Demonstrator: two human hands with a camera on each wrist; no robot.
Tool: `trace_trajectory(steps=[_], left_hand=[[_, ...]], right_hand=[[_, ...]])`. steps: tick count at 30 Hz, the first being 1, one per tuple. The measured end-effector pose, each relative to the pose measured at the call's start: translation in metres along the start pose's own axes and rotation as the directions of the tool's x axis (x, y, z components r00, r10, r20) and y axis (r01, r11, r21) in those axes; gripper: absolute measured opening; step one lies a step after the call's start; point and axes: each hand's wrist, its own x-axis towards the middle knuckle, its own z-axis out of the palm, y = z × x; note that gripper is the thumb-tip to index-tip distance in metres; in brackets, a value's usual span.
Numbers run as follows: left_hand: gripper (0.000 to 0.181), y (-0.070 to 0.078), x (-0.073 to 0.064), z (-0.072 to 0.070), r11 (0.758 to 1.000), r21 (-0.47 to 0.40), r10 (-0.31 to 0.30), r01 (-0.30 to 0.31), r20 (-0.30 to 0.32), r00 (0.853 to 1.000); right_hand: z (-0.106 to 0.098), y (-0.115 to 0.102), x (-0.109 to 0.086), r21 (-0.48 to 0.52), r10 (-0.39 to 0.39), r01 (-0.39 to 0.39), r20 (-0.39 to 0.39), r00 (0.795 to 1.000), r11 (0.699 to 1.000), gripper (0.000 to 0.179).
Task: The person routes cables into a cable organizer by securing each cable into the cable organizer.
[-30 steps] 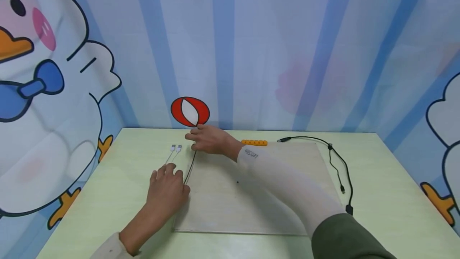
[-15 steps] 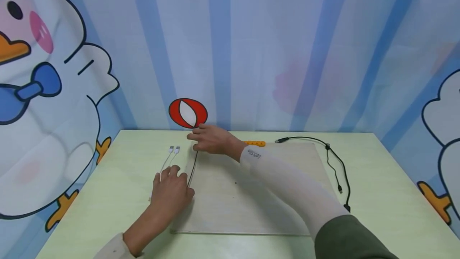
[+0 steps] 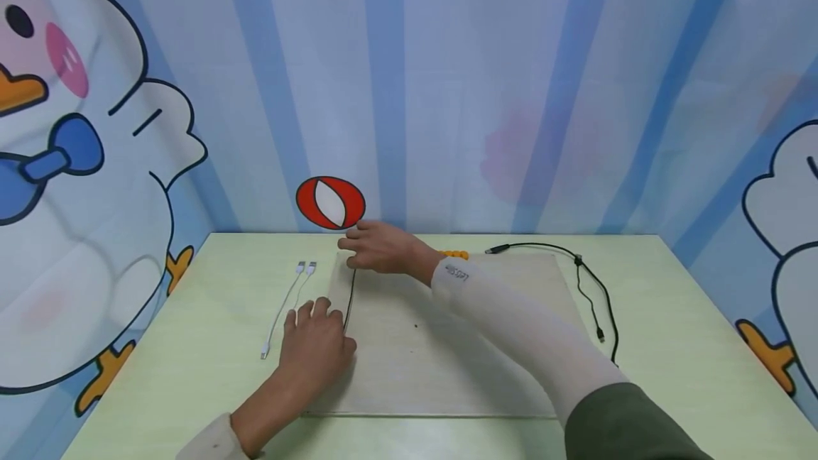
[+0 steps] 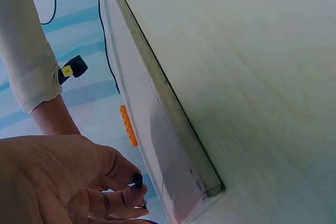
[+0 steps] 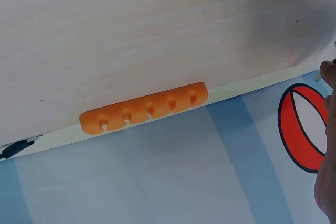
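A thin black cable [image 3: 351, 300] runs between my two hands over the left side of the pale board [image 3: 460, 382]. My left hand [image 3: 316, 350] pinches its near end; in the left wrist view a small black piece [image 4: 138, 180] shows between thumb and fingertip. At the board's back left corner, my right hand [image 3: 383, 247] pinches the far end, mostly hidden by the fingers. Only part of the right hand [image 5: 326, 145] enters the right wrist view, at the right edge. Left of my left hand lie two white USB cables [image 3: 281, 311].
An orange cable holder [image 5: 147, 107] with several slots lies along the board's back edge, partly behind my right wrist in the head view. A thicker black cable [image 3: 603, 289] curves along the board's right side, with a thin branch. A printed curtain [image 3: 434, 91] hangs behind the table [image 3: 690, 375].
Both hands have shifted right with the black cable, the left hand more, so the cable now lies farther over the board. More of the white cables shows. The head view has turned slightly right.
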Motion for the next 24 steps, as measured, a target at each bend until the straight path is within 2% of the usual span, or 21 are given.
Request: trace_trajectory(steps=[10,24], left_hand=[[0.024,0.01,0.0,0.002,0.999,0.003,0.042,-0.042,-0.018,0.999],[0.024,0.021,0.005,0.006,0.998,0.011,0.069,-0.069,-0.023,0.997]], right_hand=[[0.003,0.002,-0.011,0.012,-0.01,0.01,0.022,1.0,1.0,0.033],[0.007,0.005,-0.03,0.016,0.016,-0.016,0.004,1.0,1.0,0.028]])
